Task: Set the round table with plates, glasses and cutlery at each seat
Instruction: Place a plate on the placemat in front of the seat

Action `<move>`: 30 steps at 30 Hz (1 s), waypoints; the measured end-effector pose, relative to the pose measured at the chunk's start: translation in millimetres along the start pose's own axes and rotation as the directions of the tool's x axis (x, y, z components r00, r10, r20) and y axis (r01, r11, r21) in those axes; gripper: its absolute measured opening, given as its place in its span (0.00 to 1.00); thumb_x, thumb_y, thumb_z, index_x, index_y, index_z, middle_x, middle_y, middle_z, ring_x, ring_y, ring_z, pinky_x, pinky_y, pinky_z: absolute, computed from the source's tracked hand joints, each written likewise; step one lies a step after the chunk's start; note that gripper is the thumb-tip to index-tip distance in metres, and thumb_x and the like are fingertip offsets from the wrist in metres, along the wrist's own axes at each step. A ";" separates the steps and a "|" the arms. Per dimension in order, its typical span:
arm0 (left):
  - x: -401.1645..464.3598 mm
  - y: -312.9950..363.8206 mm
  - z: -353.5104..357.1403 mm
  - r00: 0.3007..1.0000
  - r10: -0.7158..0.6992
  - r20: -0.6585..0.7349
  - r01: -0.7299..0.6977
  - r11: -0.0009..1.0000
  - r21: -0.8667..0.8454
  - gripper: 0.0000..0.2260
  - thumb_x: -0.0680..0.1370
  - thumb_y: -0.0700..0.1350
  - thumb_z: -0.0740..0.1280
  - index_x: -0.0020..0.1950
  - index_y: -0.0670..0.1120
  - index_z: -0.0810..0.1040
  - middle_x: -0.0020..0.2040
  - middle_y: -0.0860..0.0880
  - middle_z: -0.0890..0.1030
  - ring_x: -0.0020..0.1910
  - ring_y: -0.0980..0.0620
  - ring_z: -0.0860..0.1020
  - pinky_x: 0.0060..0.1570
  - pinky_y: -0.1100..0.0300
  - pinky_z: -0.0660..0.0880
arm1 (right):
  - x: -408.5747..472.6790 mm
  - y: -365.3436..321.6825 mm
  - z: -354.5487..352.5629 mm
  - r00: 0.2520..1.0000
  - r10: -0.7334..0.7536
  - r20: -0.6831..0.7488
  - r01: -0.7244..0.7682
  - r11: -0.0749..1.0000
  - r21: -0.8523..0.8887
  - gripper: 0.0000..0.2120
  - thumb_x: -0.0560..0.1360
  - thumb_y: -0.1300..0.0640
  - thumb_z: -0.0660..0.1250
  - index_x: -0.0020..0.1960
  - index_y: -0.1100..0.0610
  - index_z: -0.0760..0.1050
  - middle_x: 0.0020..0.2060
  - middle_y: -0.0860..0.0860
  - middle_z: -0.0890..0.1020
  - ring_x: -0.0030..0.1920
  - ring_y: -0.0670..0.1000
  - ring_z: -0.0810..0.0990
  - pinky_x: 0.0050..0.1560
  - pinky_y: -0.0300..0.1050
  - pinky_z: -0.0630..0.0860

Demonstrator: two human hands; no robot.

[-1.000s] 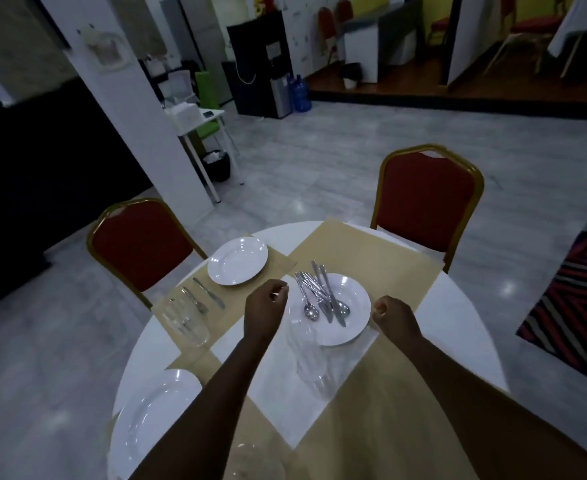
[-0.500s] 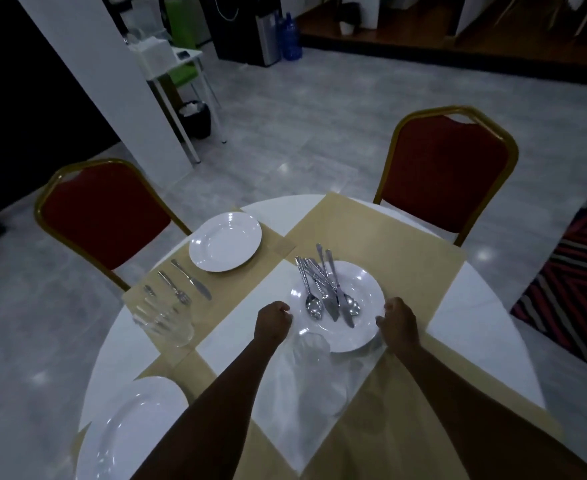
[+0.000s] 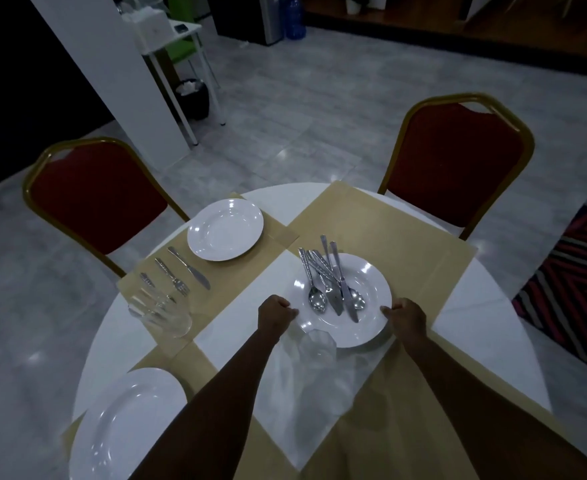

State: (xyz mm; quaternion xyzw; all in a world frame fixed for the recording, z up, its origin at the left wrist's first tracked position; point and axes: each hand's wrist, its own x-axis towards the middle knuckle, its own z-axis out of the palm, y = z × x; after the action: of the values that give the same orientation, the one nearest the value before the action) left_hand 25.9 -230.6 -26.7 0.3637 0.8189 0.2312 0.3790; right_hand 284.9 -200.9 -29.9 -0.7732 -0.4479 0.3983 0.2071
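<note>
Far left of the left hand, a big glossy white plate (image 3: pixel 125 424) lies at the near rim of the round white tabletop (image 3: pixel 492 327). Beyond it, well left of that hand, clear glasses (image 3: pixel 162 311) stand together on a tan mat (image 3: pixel 250 271); behind them a fork (image 3: pixel 172 276) and a knife (image 3: pixel 188 267) of patterned steel lie side by side, with a second round plate (image 3: pixel 225 229) past them, before a red padded chair (image 3: pixel 94 195) with a gold frame.

The left hand (image 3: pixel 274 315) is curled, gripping the left rim of a deep white plate (image 3: pixel 371 306). Between the hands this plate holds a loose heap of cutlery (image 3: pixel 333 282): spoons, knives and embossed handles, shiny metal. Just near of it, between the forearms, a faceted clear glass (image 3: pixel 316 342) stands touching or just under the plate's near rim; I cannot tell which.

The right hand (image 3: pixel 408 318) is curled too, pinching the plate's right rim. Beyond it lies a wider tan mat (image 3: pixel 389 230), then another red chair (image 3: pixel 458 168). Far right, a striped rug (image 3: pixel 572 285) covers pale grey polished floor tiles (image 3: pixel 319 116). The room is dim.
</note>
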 end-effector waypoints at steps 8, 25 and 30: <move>-4.7 -2.0 -10.8 0.998 -0.021 0.059 0.029 0.989 -0.148 0.13 0.68 0.37 0.69 0.25 0.47 0.72 0.26 0.48 0.73 0.29 0.51 0.71 0.35 0.63 0.66 | -1.2 -22.6 -0.7 0.999 -0.035 0.009 0.034 0.999 0.032 0.09 0.73 0.57 0.69 0.48 0.62 0.77 0.46 0.58 0.81 0.47 0.57 0.77 0.46 0.43 0.68; -43.0 -105.9 -125.7 0.980 -0.190 0.066 0.195 0.816 -0.545 0.04 0.73 0.33 0.67 0.46 0.38 0.74 0.34 0.41 0.72 0.31 0.52 0.69 0.40 0.55 0.72 | -32.7 -118.8 65.4 0.751 -0.144 0.644 0.344 0.919 -0.194 0.06 0.72 0.60 0.70 0.42 0.64 0.77 0.35 0.56 0.81 0.31 0.50 0.75 0.32 0.38 0.70; -61.0 -124.0 -131.8 0.957 -0.287 0.031 0.253 0.780 -0.572 0.03 0.75 0.30 0.63 0.45 0.36 0.72 0.30 0.41 0.71 0.24 0.53 0.66 0.26 0.63 0.66 | -39.6 -132.5 95.1 0.685 -0.089 0.723 0.494 0.786 -0.371 0.11 0.74 0.58 0.68 0.49 0.67 0.79 0.38 0.57 0.80 0.32 0.50 0.73 0.30 0.36 0.67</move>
State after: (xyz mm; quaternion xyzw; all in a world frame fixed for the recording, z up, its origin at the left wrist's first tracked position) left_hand -102.8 -369.2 -0.3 0.1059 0.7660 0.4192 0.4757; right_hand 127.7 -170.3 20.1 -0.5157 -0.7069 0.4659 -0.1311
